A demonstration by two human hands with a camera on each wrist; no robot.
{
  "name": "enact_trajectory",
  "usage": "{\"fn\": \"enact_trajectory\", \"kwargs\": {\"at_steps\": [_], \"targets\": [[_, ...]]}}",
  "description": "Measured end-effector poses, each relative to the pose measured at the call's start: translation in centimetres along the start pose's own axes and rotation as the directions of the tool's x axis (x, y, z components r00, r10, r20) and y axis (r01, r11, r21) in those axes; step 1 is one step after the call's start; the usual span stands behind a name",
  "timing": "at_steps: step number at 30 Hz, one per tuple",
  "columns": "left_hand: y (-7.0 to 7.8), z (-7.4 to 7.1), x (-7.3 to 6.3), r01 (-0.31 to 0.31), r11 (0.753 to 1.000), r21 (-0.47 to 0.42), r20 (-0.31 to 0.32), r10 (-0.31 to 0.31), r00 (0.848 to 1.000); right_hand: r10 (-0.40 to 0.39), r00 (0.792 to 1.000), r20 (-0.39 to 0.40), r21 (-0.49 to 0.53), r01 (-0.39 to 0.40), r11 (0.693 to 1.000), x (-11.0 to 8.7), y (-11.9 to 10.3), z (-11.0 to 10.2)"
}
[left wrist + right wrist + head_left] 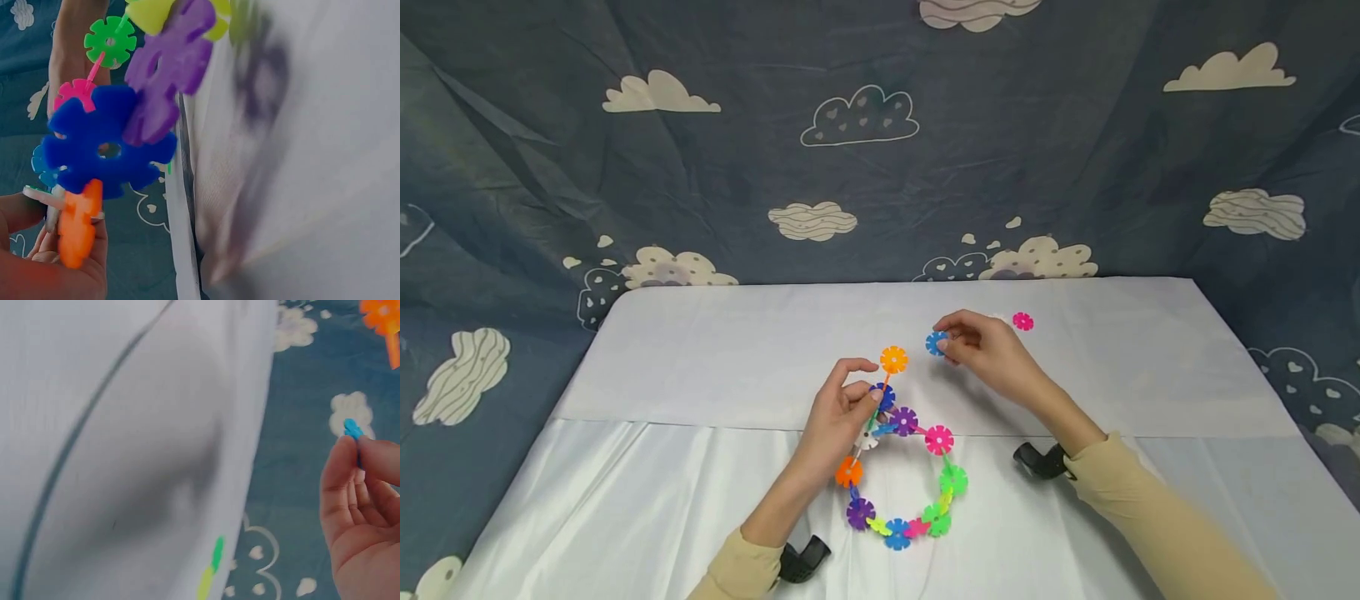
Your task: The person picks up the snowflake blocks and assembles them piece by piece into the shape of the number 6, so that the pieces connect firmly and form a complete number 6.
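Note:
In the head view my left hand (838,417) pinches the upper left part of a ring of interlocking flower discs (953,480). Purple, pink, green, yellow, blue, orange and white discs make up this ring. An orange flower disc (893,360) sticks up from its top, beyond a dark blue disc (886,395). My right hand (988,350) holds a loose blue flower disc (934,342) between thumb and fingertips, a short way right of the orange one. Seen from the right wrist, the blue disc (352,429) is edge-on. The left wrist view shows the dark blue disc (109,140) up close.
A pink flower disc (1023,321) lies on the white-covered table (700,358), behind my right hand, with a pale disc partly hidden beside it. Dark cloud-patterned cloth (865,183) hangs behind the table. Black wrist mounts (805,559) sit at both sleeves.

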State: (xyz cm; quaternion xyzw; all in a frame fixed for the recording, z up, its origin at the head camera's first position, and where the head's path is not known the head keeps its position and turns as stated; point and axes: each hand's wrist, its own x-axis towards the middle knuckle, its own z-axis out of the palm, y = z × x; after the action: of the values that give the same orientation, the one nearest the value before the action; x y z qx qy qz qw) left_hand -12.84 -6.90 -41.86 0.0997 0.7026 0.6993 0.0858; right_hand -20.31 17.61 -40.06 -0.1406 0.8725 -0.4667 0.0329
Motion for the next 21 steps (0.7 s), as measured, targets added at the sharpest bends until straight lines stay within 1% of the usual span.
{"fn": "enact_trajectory", "kwargs": {"at_steps": [3,6,12,14,18,21], "targets": [[0.0,0.0,0.1,-0.017,1.000,0.006,-0.001,0.017,1.000,-0.033,0.999,-0.020,0.098,0.035,0.995,-1.0,-0.9,0.3],[0.0,0.1,0.1,-0.025,1.000,0.018,0.002,0.025,1.000,-0.080,0.996,-0.039,0.174,0.086,0.981,-1.9,-1.5,0.7],[0.1,0.3,0.0,-0.039,0.999,0.031,0.009,0.039,0.999,-0.138,0.986,-0.098,0.242,0.158,0.957,-2.7,-2.4,1.6],[0.0,0.3,0.0,-0.047,0.998,0.033,0.014,0.046,0.999,-0.149,0.982,-0.114,0.261,0.175,0.949,-3.0,-3.3,1.7],[0.0,0.3,-0.1,-0.053,0.998,0.039,0.015,0.052,0.999,-0.153,0.981,-0.122,0.281,0.182,0.942,-3.5,-4.9,1.6],[0.0,0.4,-0.1,-0.051,0.998,0.035,0.008,0.051,0.999,-0.150,0.980,-0.128,0.293,0.182,0.938,-3.6,-5.3,1.7]]}}
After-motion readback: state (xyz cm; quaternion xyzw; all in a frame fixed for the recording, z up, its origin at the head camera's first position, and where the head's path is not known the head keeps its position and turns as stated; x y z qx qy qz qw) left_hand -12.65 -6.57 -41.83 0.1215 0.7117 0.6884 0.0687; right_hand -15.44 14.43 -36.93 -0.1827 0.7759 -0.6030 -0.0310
